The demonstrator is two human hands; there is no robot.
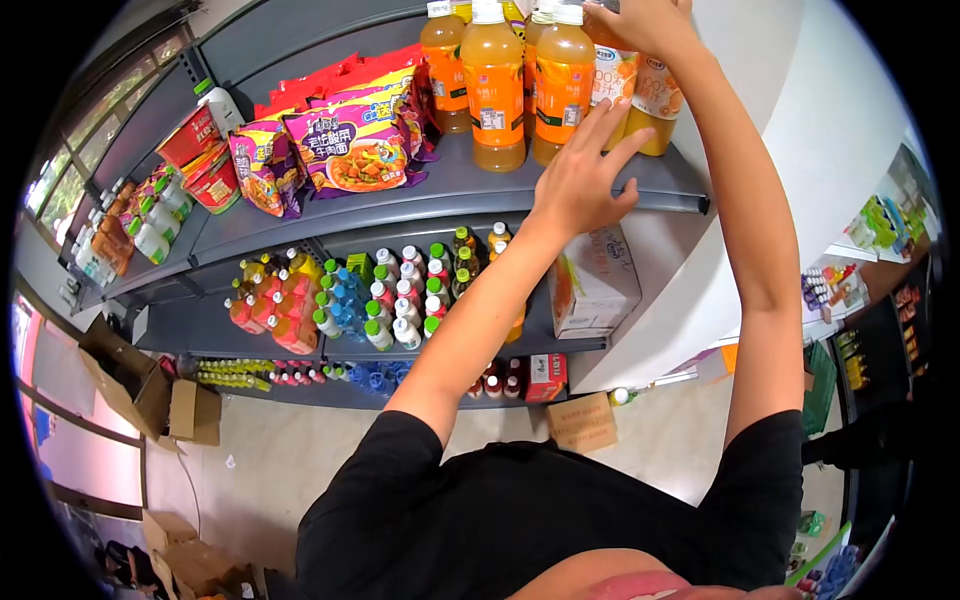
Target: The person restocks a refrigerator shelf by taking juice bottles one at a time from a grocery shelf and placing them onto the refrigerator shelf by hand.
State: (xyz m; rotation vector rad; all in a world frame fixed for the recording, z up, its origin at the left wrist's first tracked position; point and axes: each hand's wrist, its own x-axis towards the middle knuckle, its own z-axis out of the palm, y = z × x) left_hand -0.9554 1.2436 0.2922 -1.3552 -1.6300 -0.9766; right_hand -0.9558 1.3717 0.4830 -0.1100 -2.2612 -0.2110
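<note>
My left hand is in front of the bottles at the right end of the top shelf, fingers spread and nothing in the palm. Its fingertips overlap the lower part of an orange juice bottle with a "100%" label. Above, at the frame's top edge, my right hand curls over that bottle's top, hiding its cap; part of the fingers is cut off. A second juice bottle of this kind stands to the right, against the white wall. Left of them are several white-capped bottles with orange labels.
Purple instant noodle packs and red noodle tubs line the top shelf to the left. Lower shelves hold rows of drink bottles and a carton. Cardboard boxes lie on the floor. A white wall bounds the right side.
</note>
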